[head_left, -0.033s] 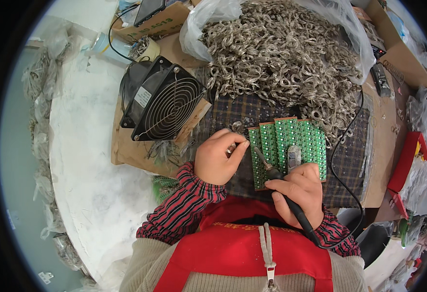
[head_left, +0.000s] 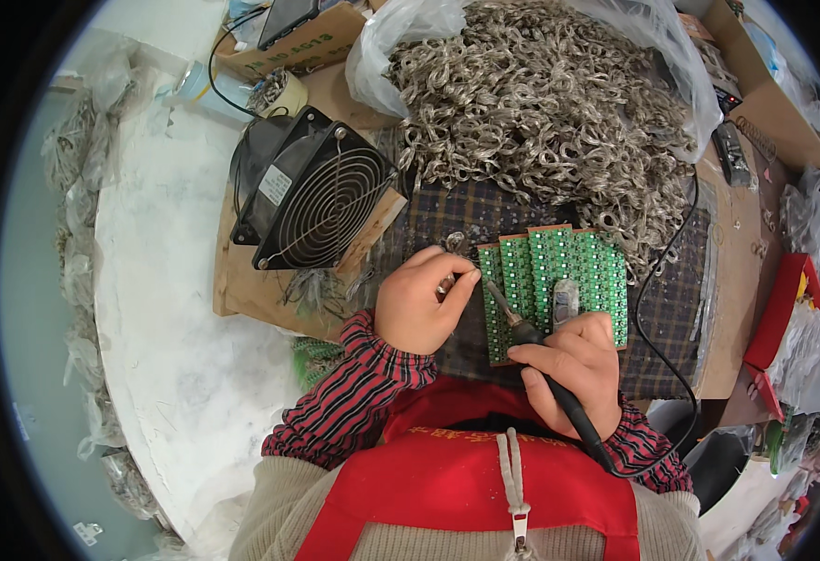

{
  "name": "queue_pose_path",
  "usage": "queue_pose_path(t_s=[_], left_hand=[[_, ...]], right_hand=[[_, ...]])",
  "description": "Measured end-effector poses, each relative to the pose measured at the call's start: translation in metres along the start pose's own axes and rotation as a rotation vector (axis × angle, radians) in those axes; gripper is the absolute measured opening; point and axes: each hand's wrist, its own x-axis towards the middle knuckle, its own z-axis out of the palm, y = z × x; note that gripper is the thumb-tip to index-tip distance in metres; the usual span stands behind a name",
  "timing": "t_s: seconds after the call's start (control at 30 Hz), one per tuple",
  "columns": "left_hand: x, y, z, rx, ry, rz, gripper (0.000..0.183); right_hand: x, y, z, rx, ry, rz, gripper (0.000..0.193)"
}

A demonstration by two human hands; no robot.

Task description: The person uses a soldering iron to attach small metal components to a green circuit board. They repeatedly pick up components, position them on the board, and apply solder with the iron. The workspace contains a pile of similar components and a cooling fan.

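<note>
"While the soldering iron (head_left: pixel 527 333) slanted over the green PCBs (head_left: pixel 548 257), where exactly did those lie?"

"Approx. at the near part of the plaid cloth (head_left: pixel 667 323), right in front of the wearer: long narrow strips, fanned, overlapping, crowded w/ tiny components. Iron's tip pointed up & L, over the leftmost strip; couldn't tell if it touched."

"R hand?"

"R hand (head_left: pixel 573 365) was closed round the iron's blk handle. A pale oblong piece (head_left: pixel 566 297) showed over the boards, just past the knuckles; kind unclear."

"And L?"

"L hand (head_left: pixel 419 304) was curled in a pinch just beside the strips' L edge, thumb tip against forefinger tip. Something silvery (head_left: pixel 444 284) showed inside the curl; couldn't tell if it was gripped."

"Beyond that?"

"Big heap of silvery-grey wire loops (head_left: pixel 522 103) on the far side, in & around an open clear plastic bag (head_left: pixel 374 61), reaching nearly to the PCBs' far R corner. Axial cooling fan (head_left: pixel 330 201), blk, w/ round wire guard, stood tilted L of the heap, above brown cardboard (head_left: pixel 242 290)."

"Outer stuff?"

"Small cream tub (head_left: pixel 290 96) of bits behind the fan; red box (head_left: pixel 770 318) w/ clear plastic, far R. Wearer had striped cuffs (head_left: pixel 358 383) & a red apron (head_left: pixel 484 486)."
</note>
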Motion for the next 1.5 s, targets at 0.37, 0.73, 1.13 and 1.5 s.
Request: queue_pose_path(t_s=[0.37, 0.73, 1.13, 1.5], left_hand=[[0.002, -0.001, -0.002, 0.042, -0.016, 0.032, 0.011], [0.006, -0.003, -0.007, 0.040, -0.087, 0.040, 0.011], [0.016, -0.001, -0.018, 0.117, -0.230, 0.077, 0.009], [0.023, 0.004, -0.023, 0.198, -0.317, 0.056, 0.008]], right_hand=[[0.007, -0.002, 0.001, -0.022, -0.007, 0.006, 0.026], [0.005, 0.002, 0.002, 0.022, 0.016, 0.022, 0.027], [0.012, -0.004, 0.000, -0.035, -0.038, 0.042, 0.027], [0.005, 0.004, -0.004, 0.086, 0.013, 0.039, 0.026]])
